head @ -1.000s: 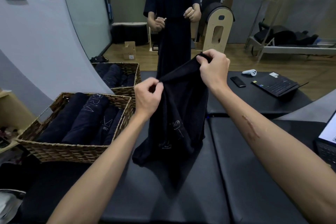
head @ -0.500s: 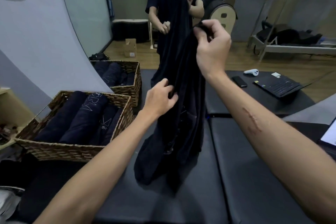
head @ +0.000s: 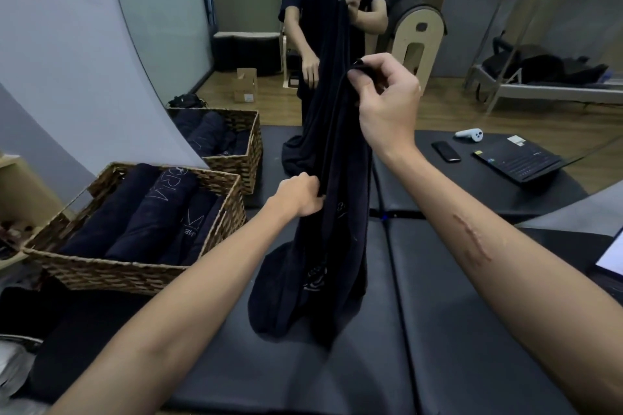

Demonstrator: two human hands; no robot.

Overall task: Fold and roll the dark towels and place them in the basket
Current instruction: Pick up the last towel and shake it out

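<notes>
Dark cloth is being pinched at its top corner by the right hand (head: 384, 101), now lifted higher than a second ago. The left hand (head: 300, 195) is gripping the towel (head: 323, 246) edge, having slid down from the top. The towel is hanging lengthwise, its lower end bunching on the table (head: 472, 330), right of the basket (head: 111, 269); folding is not yet begun

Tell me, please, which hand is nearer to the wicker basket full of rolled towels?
The left. The left hand grips the hanging towel low down, just right of the basket. The right hand pinches the towel's top, higher and farther away.
</notes>
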